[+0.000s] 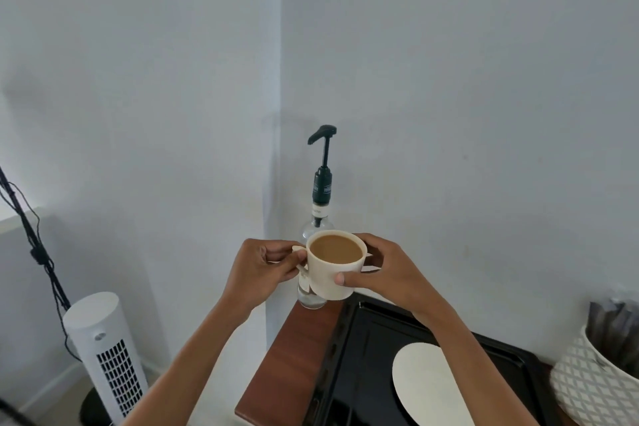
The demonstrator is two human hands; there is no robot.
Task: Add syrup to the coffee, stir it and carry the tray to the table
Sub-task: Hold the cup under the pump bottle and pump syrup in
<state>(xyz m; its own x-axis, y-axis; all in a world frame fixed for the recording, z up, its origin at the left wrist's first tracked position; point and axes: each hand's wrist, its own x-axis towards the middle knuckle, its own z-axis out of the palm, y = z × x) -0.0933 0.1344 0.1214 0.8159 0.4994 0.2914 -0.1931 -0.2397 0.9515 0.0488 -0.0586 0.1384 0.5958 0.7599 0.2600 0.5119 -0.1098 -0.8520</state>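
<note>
Held in mid-air at frame centre: cream mug (333,268), nearly full of milky coffee (335,250), lifted clear of the black tray (366,356) at lower right. Left hand (261,270) pinched narrowly on the handle; right hand (383,271) wrapped around the mug's far side, thumb pressed on the front wall. Directly behind the mug, partly hidden: clear syrup bottle (313,297) on the wooden counter (290,360), its dark green pump (323,162) rising toward upper centre, spout turned left.

Judged risks: coffee close to the rim, so likely to slop over with any tilt or jolt while being brought under the spout. Spout well above the mug, so likely splashing or a missed stream if pumped from that height. Bottle close to the counter's left edge; possibly tipped by a hard one-handed press. One hand needed for the pump, leaving only a pinch grip or a side grip on a heavy mug.

Materials: mug smooth, matte, probably ceramic, tapering downward. Bottle glassy and rounded. Tray thin, dark, rimmed metal by its look, bearing a flat pale oval plate (425,387). Counter reddish wood grain. At lower right edge, white pot (587,387) with diamond relief.
</note>
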